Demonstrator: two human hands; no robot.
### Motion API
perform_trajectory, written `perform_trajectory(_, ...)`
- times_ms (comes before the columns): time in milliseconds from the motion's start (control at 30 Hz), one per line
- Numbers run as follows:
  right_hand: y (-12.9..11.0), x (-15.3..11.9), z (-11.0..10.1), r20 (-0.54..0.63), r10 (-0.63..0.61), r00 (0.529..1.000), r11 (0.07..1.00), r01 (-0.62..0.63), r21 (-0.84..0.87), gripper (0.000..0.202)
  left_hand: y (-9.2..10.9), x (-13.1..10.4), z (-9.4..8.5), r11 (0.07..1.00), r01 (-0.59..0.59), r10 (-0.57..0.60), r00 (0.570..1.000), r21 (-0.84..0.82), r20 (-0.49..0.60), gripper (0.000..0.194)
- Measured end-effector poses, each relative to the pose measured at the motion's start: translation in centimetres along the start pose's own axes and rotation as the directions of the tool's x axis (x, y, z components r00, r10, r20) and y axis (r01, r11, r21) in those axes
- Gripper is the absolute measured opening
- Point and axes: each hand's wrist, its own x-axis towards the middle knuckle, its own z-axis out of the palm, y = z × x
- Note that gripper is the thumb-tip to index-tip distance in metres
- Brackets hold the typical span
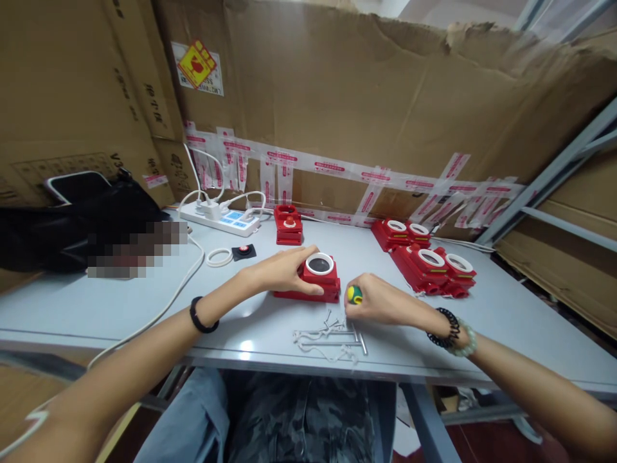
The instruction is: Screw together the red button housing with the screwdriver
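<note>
Near the worktop's [96, 308] front edge, our left hand [279, 270] rested curled on the red housing [313, 283]. Just right of it, our right hand [378, 301] gripped a screwdriver [354, 294] upright, tip down over the loose screws [332, 334].

On the table [144, 308], screws [332, 334] lie before the housing [313, 280]; more housings [427, 263] sit right.
</note>
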Motion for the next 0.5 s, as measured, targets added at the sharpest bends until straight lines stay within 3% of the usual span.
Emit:
perform_trajectory(133, -0.4, -0.5, 1.5, -0.001, 0.063, 0.998, 0.998, -0.063, -0.022, 0.011, 0.1, 0.0, 0.0, 1.000, 0.000, 0.000, 1.000, -0.003, -0.006, 0.057)
perform_trajectory(267, -1.0, -0.7, 0.7, -0.045, 0.042, 0.998, 0.999, -0.042, -0.017, 0.014, 0.3, -0.2, -0.2, 1.000, -0.005, 0.004, 1.000, -0.006, -0.022, 0.057)
perform_trajectory(400, -1.5, -0.7, -1.5, -0.240, -0.037, 0.970, 0.994, 0.060, 0.087, 0.017, 0.7, -0.3, 0.1, 0.999, 0.018, -0.016, 0.998, 0.036, -0.055, 0.056)
perform_trajectory(500, -2.2, -0.6, -3.1, -0.483, -0.050, 0.874, 0.961, 0.174, 0.217, 0.017, 1.2, 0.1, 1.0, 0.991, 0.085, -0.069, 0.988, 0.108, -0.139, 0.062)
